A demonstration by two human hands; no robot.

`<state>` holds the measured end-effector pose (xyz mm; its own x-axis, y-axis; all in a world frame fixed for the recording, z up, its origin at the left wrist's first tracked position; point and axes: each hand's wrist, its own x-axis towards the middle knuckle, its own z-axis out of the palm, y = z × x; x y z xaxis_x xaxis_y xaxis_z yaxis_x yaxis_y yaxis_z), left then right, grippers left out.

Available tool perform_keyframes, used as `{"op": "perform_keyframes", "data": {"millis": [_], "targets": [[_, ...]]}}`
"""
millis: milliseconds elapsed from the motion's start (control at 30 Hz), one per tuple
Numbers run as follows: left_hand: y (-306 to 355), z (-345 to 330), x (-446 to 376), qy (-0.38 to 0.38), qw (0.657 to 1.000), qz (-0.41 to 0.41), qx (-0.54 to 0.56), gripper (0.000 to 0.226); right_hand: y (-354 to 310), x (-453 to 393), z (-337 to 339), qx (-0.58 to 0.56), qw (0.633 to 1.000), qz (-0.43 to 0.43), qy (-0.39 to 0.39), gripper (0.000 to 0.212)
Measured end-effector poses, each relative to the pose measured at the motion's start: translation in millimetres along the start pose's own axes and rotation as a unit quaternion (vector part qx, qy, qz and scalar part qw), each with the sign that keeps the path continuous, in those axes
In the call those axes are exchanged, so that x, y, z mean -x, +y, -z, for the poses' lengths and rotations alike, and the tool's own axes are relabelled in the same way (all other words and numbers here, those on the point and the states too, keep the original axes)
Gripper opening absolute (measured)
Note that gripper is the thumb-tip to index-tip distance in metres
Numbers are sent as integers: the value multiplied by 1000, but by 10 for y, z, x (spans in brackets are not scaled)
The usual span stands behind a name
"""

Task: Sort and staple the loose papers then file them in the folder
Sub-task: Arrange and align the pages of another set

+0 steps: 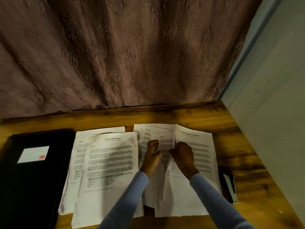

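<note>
Centrally, sheet in hands: both hands are holding a printed white sheet (165, 146) raised above the right-hand pile, its long axis running away from the person, heading at the far end.
Left hand (152, 156): fingers are curling round the sheet's left edge, pinching it.
Right hand (182, 156): fingers are closing in a fist on the sheet's right edge.
Loose papers: a left pile (109, 164), topped by a page headed "Sample Health Report", is lying fanned and slightly tilted; a right pile (196, 156) is overlapping beneath the hands.
Folder (33, 179): black, closed, with a white label, lying at the table's left, just beside the left pile.
Stapler (229, 187): dark, lying lengthwise just right of the right pile.
Table (181, 113): bare wood is showing along the far edge, under a patterned curtain (115, 55), and towards the wall (272, 96) on the right.
</note>
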<state>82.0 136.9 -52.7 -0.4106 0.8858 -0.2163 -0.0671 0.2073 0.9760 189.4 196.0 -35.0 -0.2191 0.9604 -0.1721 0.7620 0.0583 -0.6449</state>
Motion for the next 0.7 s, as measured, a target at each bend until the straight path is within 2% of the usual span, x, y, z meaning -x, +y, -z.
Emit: {"op": "perform_keyframes", "data": {"millis": [67,133,233,333,400,500,633,700], "targets": [[-24,6,28,4,999,-8,-52,32,-1,60,36,-117,992,2,42,10],[-47,-3,29,9,996,-18,-87,27,37,108,44,-176,982,16,71,18],[58,-28,69,23,999,-2,-30,24,65,125,3,-82,993,69,51,2],[126,-41,46,33,997,33,67,25,59,129,-63,-25,993,111,25,20],[107,-44,13,26,994,45,92,23,36,132,-82,15,995,100,21,28],[106,-58,15,16,989,61,136,26,58,106,-115,76,995,60,26,28],[31,-82,8,65,993,74,60,23,44,103,-164,84,993,72,38,48],[49,-107,1,63,995,81,12,18,40,102,-189,105,991,78,34,52]]}}
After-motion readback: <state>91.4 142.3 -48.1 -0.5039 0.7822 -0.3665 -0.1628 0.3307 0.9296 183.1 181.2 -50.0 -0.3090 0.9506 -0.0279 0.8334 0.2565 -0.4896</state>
